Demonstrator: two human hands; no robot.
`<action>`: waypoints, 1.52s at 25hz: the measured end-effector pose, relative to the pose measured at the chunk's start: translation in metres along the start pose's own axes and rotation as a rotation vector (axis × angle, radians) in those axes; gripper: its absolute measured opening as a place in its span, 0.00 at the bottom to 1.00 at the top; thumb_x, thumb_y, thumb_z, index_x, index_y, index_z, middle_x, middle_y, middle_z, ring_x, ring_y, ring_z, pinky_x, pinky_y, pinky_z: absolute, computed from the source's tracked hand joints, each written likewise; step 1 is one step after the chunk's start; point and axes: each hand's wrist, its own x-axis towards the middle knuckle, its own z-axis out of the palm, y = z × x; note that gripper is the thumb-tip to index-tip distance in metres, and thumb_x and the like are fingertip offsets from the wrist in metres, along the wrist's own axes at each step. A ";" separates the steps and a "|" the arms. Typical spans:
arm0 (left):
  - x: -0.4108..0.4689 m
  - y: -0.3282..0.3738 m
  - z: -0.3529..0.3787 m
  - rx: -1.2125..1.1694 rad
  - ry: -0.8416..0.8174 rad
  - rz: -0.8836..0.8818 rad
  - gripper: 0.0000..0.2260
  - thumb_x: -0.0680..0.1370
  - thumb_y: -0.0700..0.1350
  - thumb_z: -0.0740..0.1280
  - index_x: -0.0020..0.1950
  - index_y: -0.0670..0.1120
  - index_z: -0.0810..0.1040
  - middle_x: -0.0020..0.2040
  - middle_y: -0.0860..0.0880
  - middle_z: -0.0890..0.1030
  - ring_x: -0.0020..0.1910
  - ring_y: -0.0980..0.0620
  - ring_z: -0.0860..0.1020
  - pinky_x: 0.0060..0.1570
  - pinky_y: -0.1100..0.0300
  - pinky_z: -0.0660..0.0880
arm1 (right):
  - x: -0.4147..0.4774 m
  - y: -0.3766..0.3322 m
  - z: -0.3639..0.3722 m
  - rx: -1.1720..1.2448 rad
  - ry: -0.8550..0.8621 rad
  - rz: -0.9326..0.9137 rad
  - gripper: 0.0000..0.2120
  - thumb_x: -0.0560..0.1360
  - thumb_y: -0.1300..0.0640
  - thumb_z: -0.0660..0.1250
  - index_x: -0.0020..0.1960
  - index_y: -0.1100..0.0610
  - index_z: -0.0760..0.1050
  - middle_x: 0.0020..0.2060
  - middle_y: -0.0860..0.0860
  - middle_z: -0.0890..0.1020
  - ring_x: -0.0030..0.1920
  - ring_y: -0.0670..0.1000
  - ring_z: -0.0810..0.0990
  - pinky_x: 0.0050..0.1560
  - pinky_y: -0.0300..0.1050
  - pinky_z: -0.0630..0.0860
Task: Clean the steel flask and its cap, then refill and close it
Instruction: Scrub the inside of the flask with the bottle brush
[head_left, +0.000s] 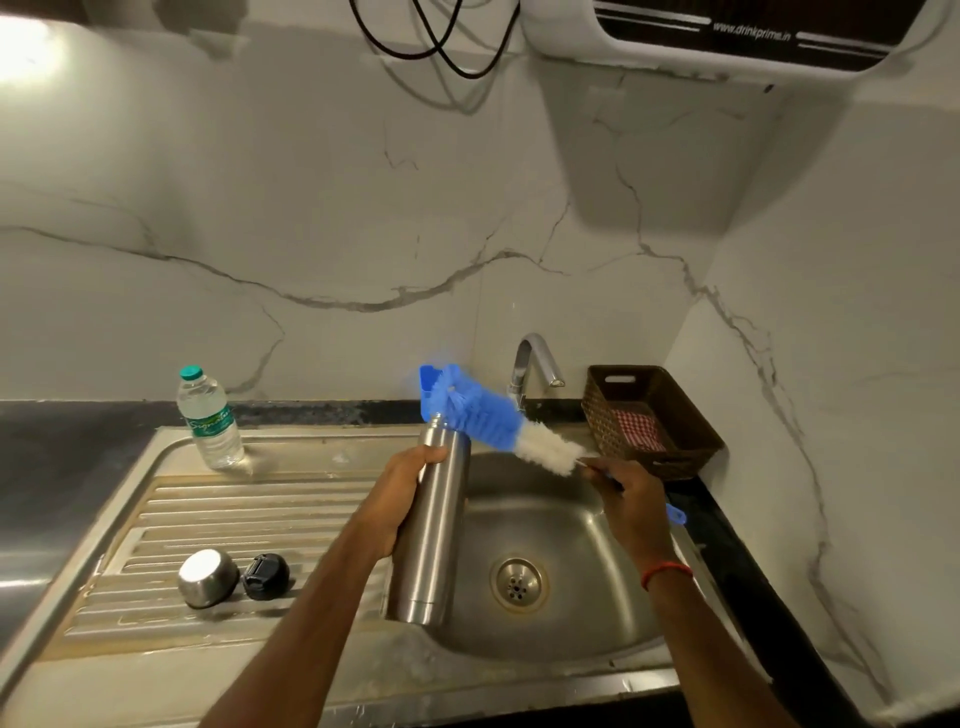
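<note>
Brush (488, 418) at flask (431, 530) mouth, abv sink (571, 519)

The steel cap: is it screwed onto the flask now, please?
No, the steel cap lies on the drainboard, apart from the flask.

Drainboard (234, 509) with bottle (210, 421), steel cup (208, 578), black cap (265, 577)

The purifier (727, 31) on the wall read "www.drinkprime.in" in white on its dark panel. The bottle (210, 421) label bore green script, seemingly "Signature", not fully legible.
</note>
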 end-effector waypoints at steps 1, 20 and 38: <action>0.000 -0.001 0.002 -0.015 -0.017 -0.010 0.25 0.76 0.57 0.69 0.65 0.41 0.74 0.53 0.33 0.84 0.47 0.37 0.83 0.52 0.43 0.80 | 0.005 -0.010 0.005 0.014 0.009 -0.027 0.15 0.77 0.63 0.71 0.54 0.43 0.79 0.46 0.40 0.81 0.50 0.39 0.79 0.52 0.44 0.79; 0.004 0.004 0.019 -0.341 -0.076 -0.011 0.31 0.76 0.62 0.63 0.65 0.37 0.76 0.49 0.34 0.82 0.42 0.39 0.82 0.42 0.51 0.81 | 0.010 -0.033 0.020 0.055 -0.082 -0.050 0.09 0.80 0.56 0.67 0.59 0.47 0.80 0.50 0.36 0.81 0.53 0.34 0.79 0.55 0.28 0.73; 0.001 -0.003 0.012 -0.460 0.071 -0.108 0.21 0.80 0.59 0.66 0.60 0.42 0.76 0.50 0.39 0.81 0.38 0.45 0.83 0.40 0.53 0.83 | 0.001 -0.026 -0.015 0.006 -0.321 -0.084 0.09 0.78 0.59 0.69 0.57 0.51 0.83 0.46 0.45 0.86 0.46 0.42 0.83 0.51 0.42 0.81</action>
